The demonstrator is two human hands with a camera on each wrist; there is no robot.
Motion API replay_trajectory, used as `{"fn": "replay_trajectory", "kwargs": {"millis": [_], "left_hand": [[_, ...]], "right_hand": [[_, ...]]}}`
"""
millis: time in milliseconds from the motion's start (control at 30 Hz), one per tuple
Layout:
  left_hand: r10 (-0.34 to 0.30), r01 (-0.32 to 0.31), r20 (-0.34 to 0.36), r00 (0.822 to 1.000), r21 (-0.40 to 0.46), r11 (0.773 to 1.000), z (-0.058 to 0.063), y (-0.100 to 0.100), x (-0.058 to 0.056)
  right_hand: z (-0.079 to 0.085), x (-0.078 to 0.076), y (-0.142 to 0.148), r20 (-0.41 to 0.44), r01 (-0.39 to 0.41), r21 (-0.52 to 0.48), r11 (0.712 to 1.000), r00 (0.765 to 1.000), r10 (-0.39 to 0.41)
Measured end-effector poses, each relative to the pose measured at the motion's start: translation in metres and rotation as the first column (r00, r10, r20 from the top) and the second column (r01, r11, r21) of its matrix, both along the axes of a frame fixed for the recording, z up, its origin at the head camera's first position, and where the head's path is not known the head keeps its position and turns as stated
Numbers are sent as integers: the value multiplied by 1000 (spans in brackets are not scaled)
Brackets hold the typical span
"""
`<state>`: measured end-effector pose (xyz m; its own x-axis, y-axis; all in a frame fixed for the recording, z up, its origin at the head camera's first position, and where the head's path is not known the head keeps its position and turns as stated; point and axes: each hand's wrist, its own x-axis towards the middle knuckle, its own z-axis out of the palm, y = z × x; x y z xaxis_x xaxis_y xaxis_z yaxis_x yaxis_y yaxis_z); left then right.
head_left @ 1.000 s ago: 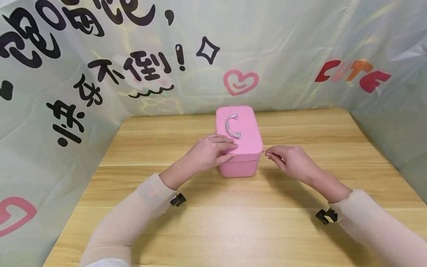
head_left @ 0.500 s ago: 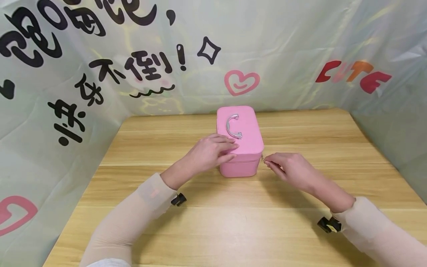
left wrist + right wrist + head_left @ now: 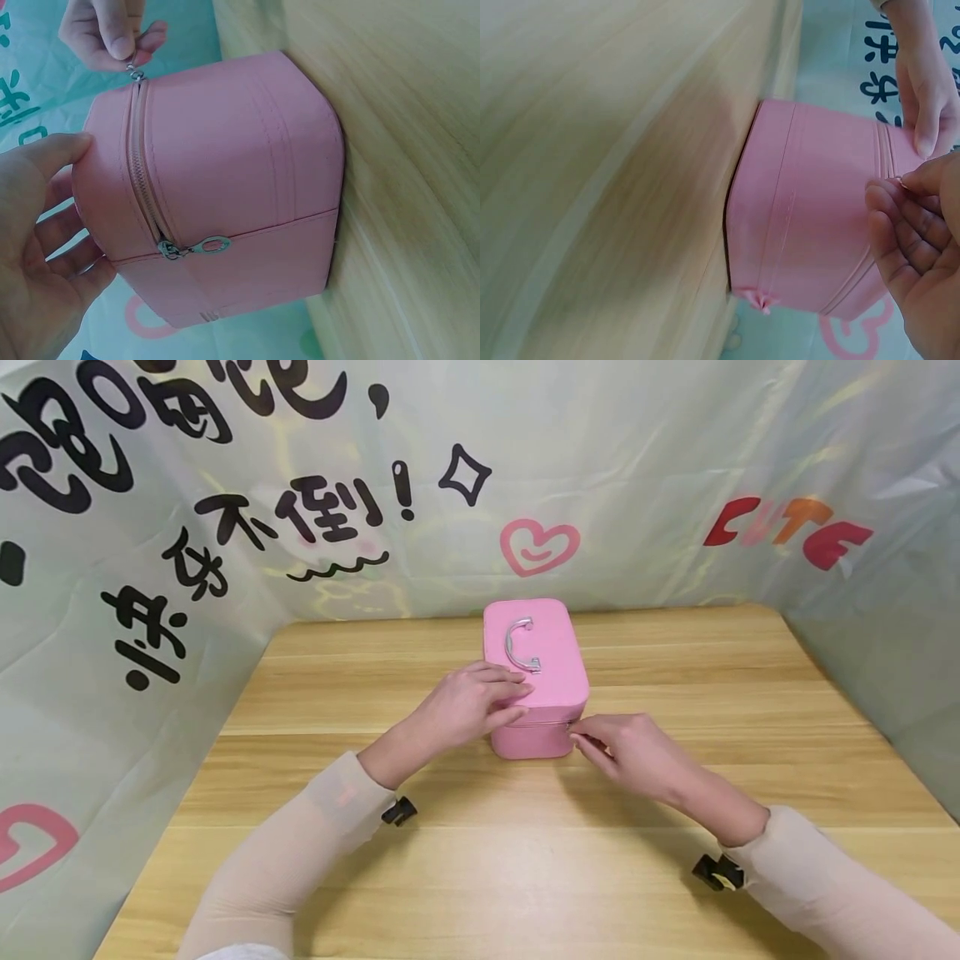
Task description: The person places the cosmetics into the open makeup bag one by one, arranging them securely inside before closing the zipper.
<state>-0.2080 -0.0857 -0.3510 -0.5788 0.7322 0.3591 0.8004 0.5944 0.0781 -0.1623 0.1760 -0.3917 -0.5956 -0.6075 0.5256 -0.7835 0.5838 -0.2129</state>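
A pink vanity case [image 3: 551, 664] with a silver handle [image 3: 519, 645] on its lid stands upright on the wooden table. My left hand [image 3: 476, 703] rests on the near left part of the lid, fingers over the top and thumb at the front edge. At the front right corner my right hand [image 3: 637, 752] pinches a small metal zipper pull [image 3: 135, 73] between thumb and forefinger. In the left wrist view a second zipper pull [image 3: 211, 244] hangs loose at the other end of the visible zipper [image 3: 141, 161]. The lid is down.
The wooden table [image 3: 525, 860] stretches around the case on all sides. Behind it hangs a pale printed sheet [image 3: 637, 460] with lettering and hearts. A small pink bow [image 3: 759, 298] sits low on the case's side.
My right hand has drawn the zipper pull toward me along the right side and round to the front right corner, moving left at the end. My left hand keeps its place on the lid.
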Motion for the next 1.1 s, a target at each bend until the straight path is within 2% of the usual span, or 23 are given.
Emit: {"fn": "replay_trajectory", "kwargs": {"millis": [567,967,1100], "left_hand": [[6,-6,0,1000,34,999,-5,-1,1],[6,-8,34,999,72,997,-5,-1,1],[7,-10,40,999,77,997,-4,-1,1]], "right_hand": [[0,6,-44,115,33,-2,999,993,-32],[-8,5,-71,38,7,-51,999,999,-5],[-10,4,-72,42,-11,-44,999,999,13]]}}
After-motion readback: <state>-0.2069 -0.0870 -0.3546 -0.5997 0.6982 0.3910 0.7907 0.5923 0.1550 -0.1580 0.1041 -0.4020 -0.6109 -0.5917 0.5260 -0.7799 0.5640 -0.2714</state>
